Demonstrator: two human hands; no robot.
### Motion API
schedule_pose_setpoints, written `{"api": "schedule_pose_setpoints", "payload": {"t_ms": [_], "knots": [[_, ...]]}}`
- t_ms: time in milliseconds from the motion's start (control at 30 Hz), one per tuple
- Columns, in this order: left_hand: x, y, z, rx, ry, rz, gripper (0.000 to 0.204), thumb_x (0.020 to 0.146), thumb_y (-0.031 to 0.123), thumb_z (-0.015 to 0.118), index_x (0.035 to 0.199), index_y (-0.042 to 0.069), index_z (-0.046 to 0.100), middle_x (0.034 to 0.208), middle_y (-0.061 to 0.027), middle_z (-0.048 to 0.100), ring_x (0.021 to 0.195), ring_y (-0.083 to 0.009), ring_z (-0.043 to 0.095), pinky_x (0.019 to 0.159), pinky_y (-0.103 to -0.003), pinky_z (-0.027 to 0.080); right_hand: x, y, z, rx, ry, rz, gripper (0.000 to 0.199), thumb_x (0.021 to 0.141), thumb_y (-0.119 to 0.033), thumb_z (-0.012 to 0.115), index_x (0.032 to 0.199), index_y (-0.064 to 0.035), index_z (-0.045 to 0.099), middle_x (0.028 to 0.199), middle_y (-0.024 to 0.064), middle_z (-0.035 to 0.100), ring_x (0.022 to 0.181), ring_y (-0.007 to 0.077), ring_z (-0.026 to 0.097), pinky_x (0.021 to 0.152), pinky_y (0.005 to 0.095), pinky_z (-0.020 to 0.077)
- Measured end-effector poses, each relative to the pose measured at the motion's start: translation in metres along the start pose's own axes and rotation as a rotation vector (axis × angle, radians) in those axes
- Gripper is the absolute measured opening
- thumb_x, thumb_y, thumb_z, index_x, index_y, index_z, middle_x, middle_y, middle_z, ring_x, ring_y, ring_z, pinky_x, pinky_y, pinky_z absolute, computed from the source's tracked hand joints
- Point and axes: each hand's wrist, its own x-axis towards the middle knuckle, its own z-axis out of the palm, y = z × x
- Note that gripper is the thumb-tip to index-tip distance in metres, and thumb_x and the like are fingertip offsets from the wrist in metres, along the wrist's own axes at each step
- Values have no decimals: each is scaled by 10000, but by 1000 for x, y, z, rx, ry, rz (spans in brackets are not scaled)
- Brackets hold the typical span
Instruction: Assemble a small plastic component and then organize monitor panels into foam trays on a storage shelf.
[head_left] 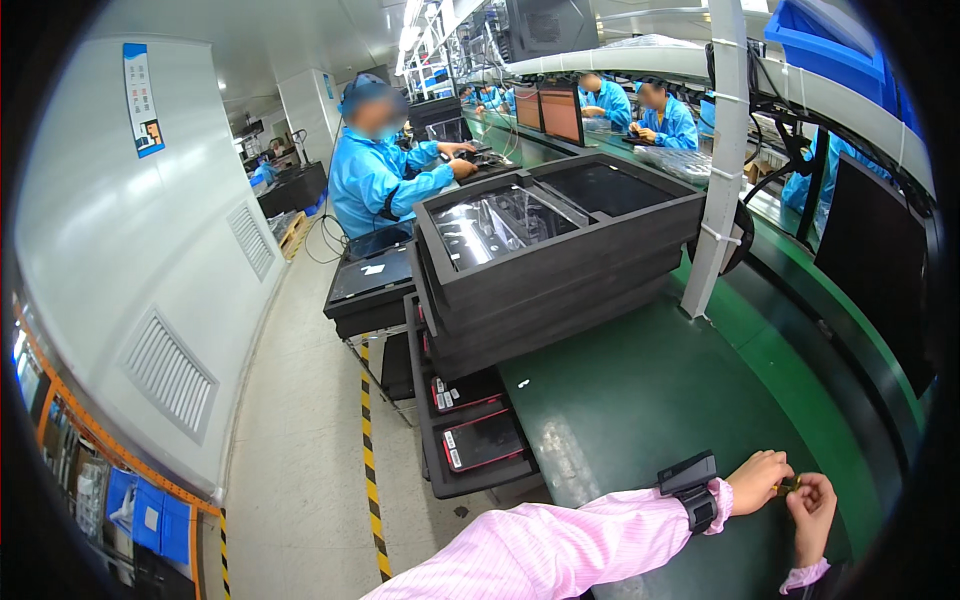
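Observation:
Over the green bench top (pixel 640 400) at the lower right, my left hand (pixel 757 482) and my right hand (pixel 812 508) meet at the fingertips. Between them is a small yellow and dark piece (pixel 788 486), too small and covered by fingers to tell its kind. Fingers of both hands are closed around it. My left forearm, in a pink striped sleeve, carries a black wrist device (pixel 692 490) and reaches in from the lower edge. Of my right arm only a bit of pink cuff (pixel 805 577) shows.
Stacked black foam trays (pixel 560 290) holding glossy panels stand ahead, beside a white post (pixel 715 200). A lower tray holds red-edged devices (pixel 485 438). A co-worker in blue (pixel 375 180) works beyond. A dark panel (pixel 880 260) rises at right, below a blue bin (pixel 830 50).

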Motion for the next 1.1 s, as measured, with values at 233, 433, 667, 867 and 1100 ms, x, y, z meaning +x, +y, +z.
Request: {"api": "schedule_pose_setpoints", "payload": {"t_ms": [233, 433, 667, 867, 1100], "knots": [[10, -2, -9, -343, 107, -123, 210, 716, -60, 609, 925, -41, 618, 817, -121, 573, 683, -204, 578, 600, -301, 468, -5, 27, 15, 248, 208, 57, 163, 891, -113, 605, 1016, -13, 579, 771, -10, 566, 630, 45, 508, 557, 172, 400], [10, 11, -11, -453, 30, -219, 136, 766, 0, 603, 895, -36, 628, 777, -104, 651, 618, -132, 593, 581, -256, 476, -12, 19, 20, 254, 162, 47, 100, 890, -126, 609, 940, -44, 583, 769, -13, 574, 654, 46, 526, 567, 160, 388], [7, 7, -5, -833, -66, -315, 217, 833, 57, 630, 991, -87, 591, 870, -123, 657, 749, -140, 635, 693, -250, 516, -8, 21, 25, 252, 146, -36, 101, 896, -113, 591, 953, -35, 560, 792, -4, 565, 632, 50, 498, 561, 175, 372], [10, 18, -18, -817, -124, -346, 198, 833, 81, 657, 954, -64, 596, 847, -106, 649, 735, -120, 627, 661, -244, 512, -5, 29, 21, 274, 154, -73, 112, 906, -126, 576, 953, -26, 558, 772, -4, 561, 621, 46, 493, 542, 179, 372], [9, 20, -16, -694, -67, -240, 164, 845, 130, 660, 873, -10, 578, 758, -54, 633, 679, -81, 595, 577, -225, 456, -15, 14, 21, 123, 153, -57, 189, 907, -171, 583, 971, 1, 632, 759, 9, 612, 641, 67, 550, 546, 190, 414]]}}
